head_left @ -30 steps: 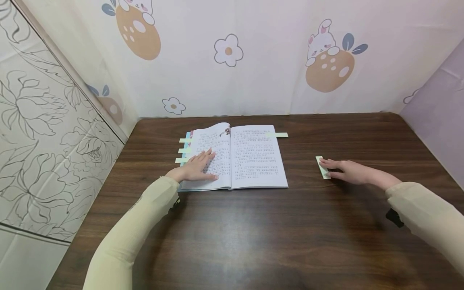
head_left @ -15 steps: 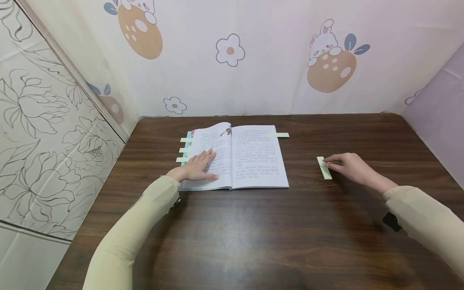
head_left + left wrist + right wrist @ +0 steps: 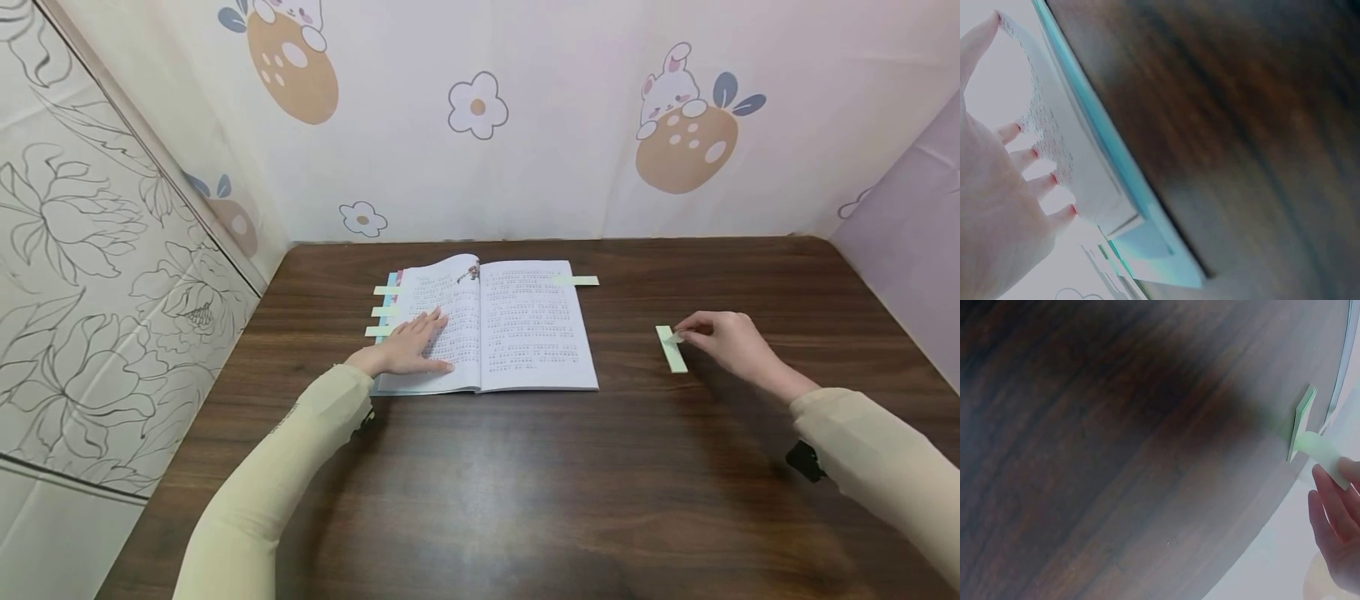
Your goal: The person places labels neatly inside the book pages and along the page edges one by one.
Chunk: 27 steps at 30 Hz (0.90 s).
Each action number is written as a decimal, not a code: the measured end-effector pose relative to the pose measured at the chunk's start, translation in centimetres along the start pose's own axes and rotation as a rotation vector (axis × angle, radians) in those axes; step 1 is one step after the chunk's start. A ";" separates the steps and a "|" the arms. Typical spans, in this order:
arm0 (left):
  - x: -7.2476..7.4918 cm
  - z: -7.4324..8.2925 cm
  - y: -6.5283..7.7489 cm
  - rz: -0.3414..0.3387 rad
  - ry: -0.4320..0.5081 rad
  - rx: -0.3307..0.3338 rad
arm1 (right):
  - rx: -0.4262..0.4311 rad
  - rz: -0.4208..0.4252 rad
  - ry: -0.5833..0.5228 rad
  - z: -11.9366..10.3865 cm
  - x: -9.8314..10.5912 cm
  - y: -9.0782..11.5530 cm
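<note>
An open book (image 3: 531, 333) with printed pages lies on the dark wooden table. My left hand (image 3: 408, 345) rests on its left page, fingers spread and straight, as the left wrist view (image 3: 1007, 194) of the hand also shows. Right of the book sits a small pad of pale green sticky notes (image 3: 673, 354). My right hand (image 3: 726, 340) pinches the end of the top sticky note (image 3: 1321, 452) between thumb and finger. That note curves up off the pad (image 3: 1302, 422) toward my fingertips in the right wrist view.
Several pale green tabs (image 3: 385, 312) stick out from the book's left edge, and one more tab (image 3: 585, 281) from its right edge. Behind the table (image 3: 480, 483) hangs a patterned curtain (image 3: 555, 167). A panel with flower drawings (image 3: 82, 250) stands at the left.
My right hand has gone from lying with its fingers on the pad to pinching the top sticky note and lifting its end to the right. The left hand stays on the page.
</note>
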<state>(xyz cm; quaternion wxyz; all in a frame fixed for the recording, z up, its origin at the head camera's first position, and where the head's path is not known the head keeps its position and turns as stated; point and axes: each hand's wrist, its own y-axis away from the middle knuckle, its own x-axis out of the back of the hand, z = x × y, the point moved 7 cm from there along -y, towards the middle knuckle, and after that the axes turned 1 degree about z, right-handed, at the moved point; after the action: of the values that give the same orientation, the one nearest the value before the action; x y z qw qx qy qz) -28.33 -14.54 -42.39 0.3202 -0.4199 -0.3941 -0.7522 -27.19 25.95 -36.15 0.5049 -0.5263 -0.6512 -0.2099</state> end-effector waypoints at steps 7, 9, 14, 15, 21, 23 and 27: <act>0.1 0.1 0.1 -0.002 -0.009 0.005 | 0.004 0.085 -0.002 -0.1 0.7 0.0; 0.1 0.1 0.1 0.000 -0.009 0.004 | 0.003 0.107 -0.005 0.1 0.7 0.0; 0.0 0.1 0.0 0.006 -0.012 -0.003 | -0.027 0.150 -0.012 0.4 0.8 0.1; 0.0 0.1 -0.1 0.008 -0.014 -0.003 | -0.039 0.157 -0.016 0.5 0.9 0.2; 0.0 0.1 -0.1 0.009 -0.015 0.001 | -0.160 0.161 -0.069 1.2 0.8 0.4; 0.0 0.0 -0.1 0.007 -0.015 0.003 | -0.195 0.157 -0.090 1.5 0.8 0.6; 0.0 0.0 -0.1 0.004 -0.017 0.007 | -0.257 0.174 -0.142 2.2 0.7 0.9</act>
<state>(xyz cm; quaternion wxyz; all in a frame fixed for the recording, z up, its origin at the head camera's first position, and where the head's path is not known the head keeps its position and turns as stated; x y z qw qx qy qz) -28.40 -14.52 -42.42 0.3199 -0.4260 -0.3988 -0.7464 -27.33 28.38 -36.63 0.4025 -0.6543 -0.6050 -0.2094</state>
